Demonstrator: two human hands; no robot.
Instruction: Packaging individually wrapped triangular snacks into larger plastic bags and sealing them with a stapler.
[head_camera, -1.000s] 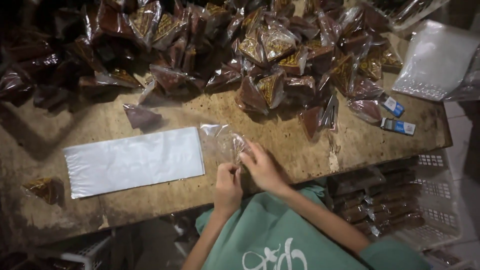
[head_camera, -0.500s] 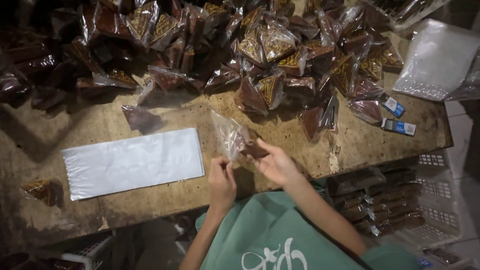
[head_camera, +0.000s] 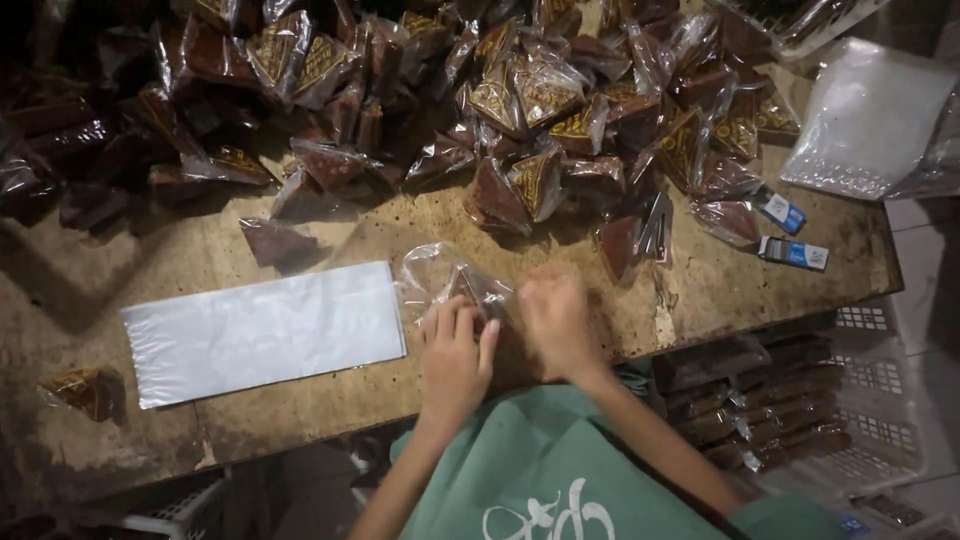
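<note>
The left hand (head_camera: 455, 355) lies on the near edge of the table (head_camera: 720, 290), fingers curled down on the lower end of a clear bag (head_camera: 445, 278); its grip is closed on the plastic, pinning it to the wood. Inside the bag a brown wedge (head_camera: 468, 292) shows just above the fingertips. The right hand (head_camera: 558, 318) sits just beside the left, blurred; it rests against the bag's right end, but I cannot tell whether its grip is closed on the bag or only touching it.

The bag lies flat near the front edge, its open-looking end pointing away towards the heap (head_camera: 520, 110) of dark brown triangular packets, some with gold pattern, that fills the far half of the table. Touching the bag's left side is a white flat sheet (head_camera: 262, 330), lying long-ways. One loose packet (head_camera: 275, 243) lies apart between the sheet and the heap, another (head_camera: 88, 390) at the near left corner. Two small blue and white boxes (head_camera: 790, 235) rest near the right edge, and a pile of clear bags (head_camera: 865, 120) beyond them. Below the table on the right, a white crate (head_camera: 880, 400) holds stacked dark packets. A green shirt (head_camera: 530, 470) fills the foreground
</note>
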